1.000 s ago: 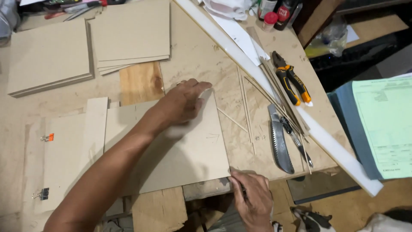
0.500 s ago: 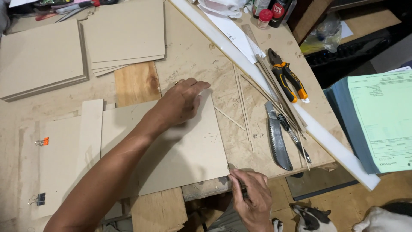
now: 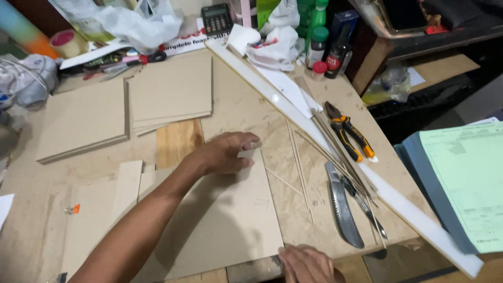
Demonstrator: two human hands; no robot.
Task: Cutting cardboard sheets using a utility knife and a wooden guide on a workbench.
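Cluttered workbench (image 3: 251,112); left hand (image 3: 225,153) presses board (image 3: 220,220).

Head view, steeply down, close workbench (image 3: 246,112)

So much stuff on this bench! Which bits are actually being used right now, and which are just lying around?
In use:
- left hand, pressing on the board
- right hand, at the board's near edge
- brown board

Lying about:
- pliers
- saw blade
- thin sticks
- board stacks
- calculator
- bottles
- long white strip
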